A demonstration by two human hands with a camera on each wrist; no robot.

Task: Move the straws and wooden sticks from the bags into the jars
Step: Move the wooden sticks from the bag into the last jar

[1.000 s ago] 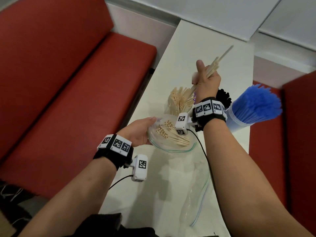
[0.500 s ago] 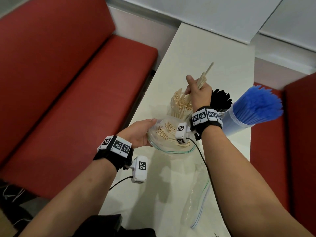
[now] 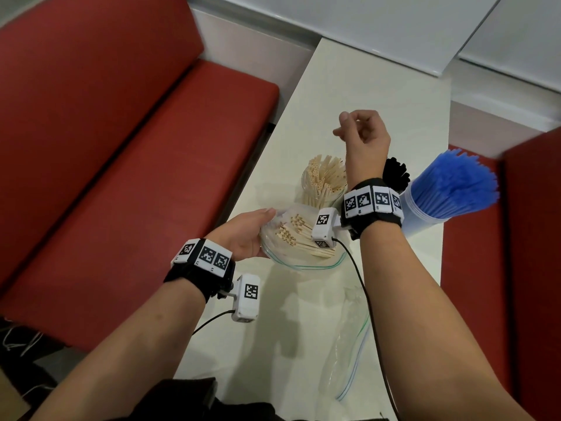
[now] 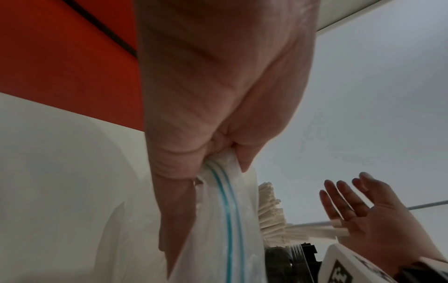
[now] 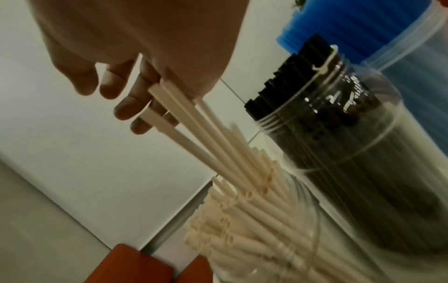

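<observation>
My left hand (image 3: 246,235) pinches the zip edge of a clear bag (image 3: 303,256) on the white table; the grip shows close up in the left wrist view, on the bag (image 4: 225,220). Several cream straws (image 3: 297,235) lie inside it. My right hand (image 3: 361,138) hovers above the glass jar of cream straws (image 3: 323,183). In the right wrist view its fingers (image 5: 135,114) are loose and nearly straight, and a few taller straws (image 5: 206,134) lean against them with their lower ends in the jar (image 5: 266,239).
A jar of black straws (image 3: 394,174) and a clear tub of blue straws (image 3: 449,189) stand right of the cream jar. A flat, empty zip bag (image 3: 352,344) lies near the table's front edge. Red bench seats (image 3: 121,177) flank the narrow table (image 3: 379,95).
My right hand brought its bundle of cream straws down into the jar and loosened its grip; no straws stick out above the fist now. The left hand stayed on the bag.
</observation>
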